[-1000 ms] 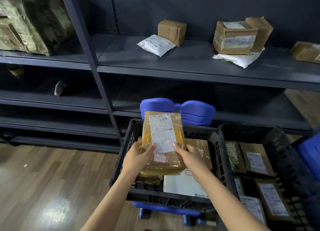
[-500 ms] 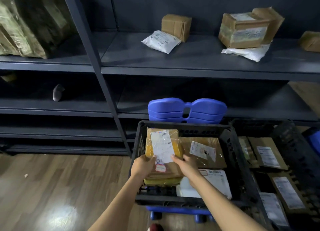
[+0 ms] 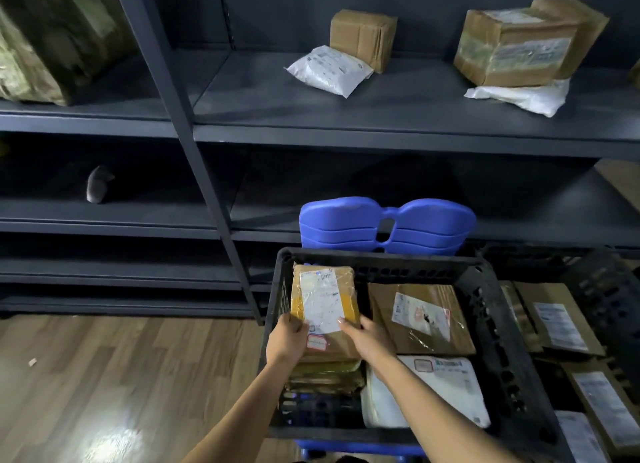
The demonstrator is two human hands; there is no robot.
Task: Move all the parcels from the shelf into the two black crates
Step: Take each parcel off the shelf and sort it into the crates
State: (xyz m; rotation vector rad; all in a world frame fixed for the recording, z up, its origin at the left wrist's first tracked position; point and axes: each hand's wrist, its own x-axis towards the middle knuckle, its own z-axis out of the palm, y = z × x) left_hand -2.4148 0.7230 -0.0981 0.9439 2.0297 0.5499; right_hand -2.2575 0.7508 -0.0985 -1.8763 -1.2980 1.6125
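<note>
A yellow-brown taped parcel (image 3: 323,296) with a white label lies low inside the left black crate (image 3: 491,306), on top of other flat parcels. My left hand (image 3: 287,339) grips its near left corner and my right hand (image 3: 369,338) grips its near right edge. In the same crate lie a brown flat parcel (image 3: 420,318) and a white mailer (image 3: 446,383). The right black crate (image 3: 609,289) holds several labelled brown parcels. On the upper shelf (image 3: 381,130) remain a white mailer (image 3: 329,69), a small brown box (image 3: 362,36), a large taped box (image 3: 519,46) and a white bag (image 3: 523,97) under it.
A blue plastic chair back (image 3: 386,225) stands behind the left crate. Big wrapped bundles (image 3: 55,36) fill the upper left bay. A grey object (image 3: 97,188) lies on the lower left shelf. A dark upright post (image 3: 187,150) divides the bays. Wood floor (image 3: 121,386) spreads to the left.
Both hands have lowered the yellow-brown parcel from above the crate's rim down into the left crate. The view has shifted left, uncovering the brown parcel beside it.
</note>
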